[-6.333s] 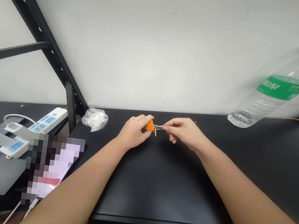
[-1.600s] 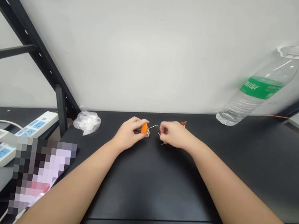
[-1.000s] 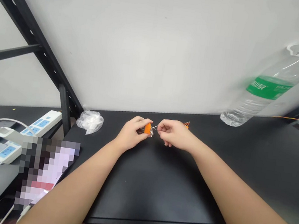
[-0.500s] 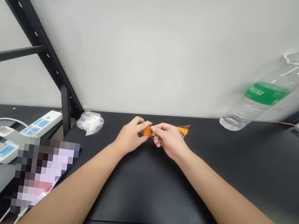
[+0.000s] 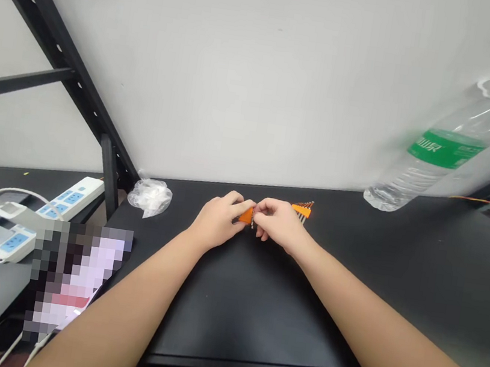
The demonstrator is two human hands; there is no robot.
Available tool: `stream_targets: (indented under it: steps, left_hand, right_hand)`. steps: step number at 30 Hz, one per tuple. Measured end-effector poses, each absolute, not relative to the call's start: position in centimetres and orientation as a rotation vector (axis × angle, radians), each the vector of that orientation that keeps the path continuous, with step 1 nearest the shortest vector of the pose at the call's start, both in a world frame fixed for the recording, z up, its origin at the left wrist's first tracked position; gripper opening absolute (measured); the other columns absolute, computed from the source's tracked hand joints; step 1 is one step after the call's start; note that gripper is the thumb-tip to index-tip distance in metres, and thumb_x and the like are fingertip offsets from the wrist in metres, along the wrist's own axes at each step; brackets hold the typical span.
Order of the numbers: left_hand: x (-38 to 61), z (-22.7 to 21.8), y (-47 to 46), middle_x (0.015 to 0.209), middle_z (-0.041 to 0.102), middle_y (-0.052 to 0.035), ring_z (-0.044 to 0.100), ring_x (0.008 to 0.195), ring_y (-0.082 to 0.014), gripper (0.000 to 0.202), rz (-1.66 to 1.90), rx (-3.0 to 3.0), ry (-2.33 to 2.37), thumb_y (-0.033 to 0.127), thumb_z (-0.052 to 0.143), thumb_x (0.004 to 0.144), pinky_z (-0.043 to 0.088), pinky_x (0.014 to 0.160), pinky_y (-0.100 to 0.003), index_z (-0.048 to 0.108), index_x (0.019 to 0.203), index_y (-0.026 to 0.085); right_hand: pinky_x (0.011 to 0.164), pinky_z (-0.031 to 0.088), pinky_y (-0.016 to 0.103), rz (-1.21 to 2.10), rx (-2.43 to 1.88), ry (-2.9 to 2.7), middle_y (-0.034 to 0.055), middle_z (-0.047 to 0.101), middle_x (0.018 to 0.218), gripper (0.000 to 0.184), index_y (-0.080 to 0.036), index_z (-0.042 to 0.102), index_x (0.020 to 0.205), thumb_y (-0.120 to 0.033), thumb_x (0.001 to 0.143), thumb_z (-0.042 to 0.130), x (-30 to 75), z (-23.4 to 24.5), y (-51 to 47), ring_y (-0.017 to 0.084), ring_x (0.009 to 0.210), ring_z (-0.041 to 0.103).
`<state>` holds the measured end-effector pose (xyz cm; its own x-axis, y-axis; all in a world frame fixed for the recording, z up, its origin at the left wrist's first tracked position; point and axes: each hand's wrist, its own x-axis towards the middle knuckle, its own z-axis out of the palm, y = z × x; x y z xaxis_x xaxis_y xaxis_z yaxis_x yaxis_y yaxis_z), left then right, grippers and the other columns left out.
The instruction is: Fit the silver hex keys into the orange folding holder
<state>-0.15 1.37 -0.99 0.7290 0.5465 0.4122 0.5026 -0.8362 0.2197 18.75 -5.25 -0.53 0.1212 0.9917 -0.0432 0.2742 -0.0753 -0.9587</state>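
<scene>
My left hand [image 5: 220, 219] has its fingers and thumb closed around an orange strip [image 5: 246, 215] that carries thin, dark metal bits. Right beside it, my right hand [image 5: 280, 221] is pinched at the strip's right end, by a slim metal bit [image 5: 253, 223]. What sits between the right fingertips is too small and covered to make out fully. Behind the right hand lies a second orange strip [image 5: 302, 211] with a row of thin metal rods through it, partly hidden by that hand. Both hands rest low over the black tabletop [image 5: 255, 306].
A crumpled clear plastic bag [image 5: 150, 197] lies left of my hands. A large clear bottle with a green label [image 5: 445, 149] stands by the wall at right. On the left are a white power strip [image 5: 72, 199], cables, a blurred-out screen [image 5: 90, 277] and a black metal frame [image 5: 73, 62].
The view has shifted slightly. The orange strip in my left hand has turned a little, and my right fingers have curled in closer against its end.
</scene>
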Motion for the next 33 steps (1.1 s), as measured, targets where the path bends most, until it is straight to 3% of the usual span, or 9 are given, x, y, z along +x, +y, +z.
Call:
stream_targets:
  steps: [7, 12, 16, 19, 22, 26, 29, 33]
  left_hand:
    - [-0.7, -1.2, 2.1, 0.123, 0.063, -0.0033, 0.065, 0.085, -0.016, 0.044, 0.747, 2.809, 0.957, 0.029, 0.065, 0.091, 0.052, 0.074, -0.028, 0.062, 0.135, 0.035]
    - [-1.0, -1.8, 2.6, 0.118, 0.064, -0.002, 0.065, 0.083, -0.0142, 0.043, 0.805, 2.634, 0.98, 0.026, 0.067, 0.089, 0.055, 0.077, -0.026, 0.065, 0.132, 0.036]
    - [-0.8, -2.1, 2.7, 0.115, 0.064, -0.0016, 0.066, 0.088, -0.0148, 0.044, 0.853, 2.532, 0.963, 0.026, 0.07, 0.088, 0.057, 0.081, -0.026, 0.066, 0.131, 0.036]
    - [-0.7, -2.2, 2.6, 0.113, 0.064, -0.0015, 0.067, 0.09, -0.0153, 0.044, 0.876, 2.484, 0.945, 0.025, 0.07, 0.087, 0.058, 0.084, -0.027, 0.067, 0.13, 0.037]
    - [-0.7, -2.2, 2.6, 0.114, 0.065, -0.0018, 0.067, 0.092, -0.0155, 0.045, 0.895, 2.428, 0.918, 0.023, 0.07, 0.087, 0.059, 0.086, -0.028, 0.067, 0.13, 0.036]
    - [-0.7, -2.2, 2.7, 0.119, 0.065, -0.0022, 0.067, 0.096, -0.0157, 0.046, 0.867, 2.361, 0.818, 0.021, 0.07, 0.087, 0.059, 0.09, -0.03, 0.067, 0.13, 0.034]
    - [-0.6, -2.0, 2.7, 0.123, 0.065, -0.003, 0.067, 0.102, -0.0172, 0.047, 0.827, 2.347, 0.76, 0.019, 0.072, 0.086, 0.059, 0.093, -0.032, 0.067, 0.131, 0.033]
    - [-0.5, -1.6, 2.5, 0.125, 0.064, -0.0033, 0.066, 0.107, -0.0178, 0.048, 0.807, 2.34, 0.699, 0.019, 0.07, 0.087, 0.059, 0.095, -0.032, 0.065, 0.133, 0.031]
  right_hand:
    - [0.04, 0.043, 0.022, 1.002, -1.662, -1.18, -0.0004, 0.059, 0.05, 0.006, -0.021, 0.059, 0.074, -0.022, 0.075, 0.064, 21.0, -0.7, -4.5, 0.015, 0.047, 0.06]
    - [0.04, 0.039, 0.022, 1.052, -1.815, -1.242, 0.0007, 0.061, 0.055, 0.007, -0.02, 0.06, 0.072, -0.023, 0.075, 0.066, 24.2, -0.6, -4.1, 0.014, 0.046, 0.058]
    - [0.044, 0.04, 0.024, 0.928, -2.076, -1.467, 0.0018, 0.065, 0.055, 0.011, -0.019, 0.07, 0.086, -0.026, 0.079, 0.064, 25.0, -0.4, -4.0, 0.014, 0.043, 0.057]
    - [0.053, 0.045, 0.026, 0.712, -2.12, -1.585, 0.0035, 0.073, 0.07, 0.021, -0.02, 0.07, 0.102, -0.028, 0.083, 0.065, 24.5, -0.1, -4.2, 0.015, 0.051, 0.063]
    - [0.057, 0.044, 0.028, 0.583, -2.163, -1.806, 0.0052, 0.075, 0.083, 0.011, -0.021, 0.069, 0.088, -0.028, 0.08, 0.068, 23.6, 0.1, -4.6, 0.018, 0.062, 0.067]
    - [0.055, 0.038, 0.029, 0.536, -2.248, -2.039, 0.0067, 0.072, 0.075, 0.006, -0.021, 0.064, 0.072, -0.02, 0.073, 0.07, 22.4, 0.1, -5.3, 0.02, 0.063, 0.065]
    - [0.054, 0.037, 0.027, 0.53, -2.155, -2.002, 0.0045, 0.071, 0.075, 0.008, -0.021, 0.06, 0.073, -0.017, 0.073, 0.067, 22.1, 0.5, -5.8, 0.018, 0.061, 0.063]
    - [0.056, 0.045, 0.024, 0.744, -1.804, -1.759, -0.0017, 0.07, 0.077, 0.006, -0.023, 0.059, 0.086, -0.02, 0.081, 0.059, 22.2, 1.5, -6.1, 0.013, 0.057, 0.065]
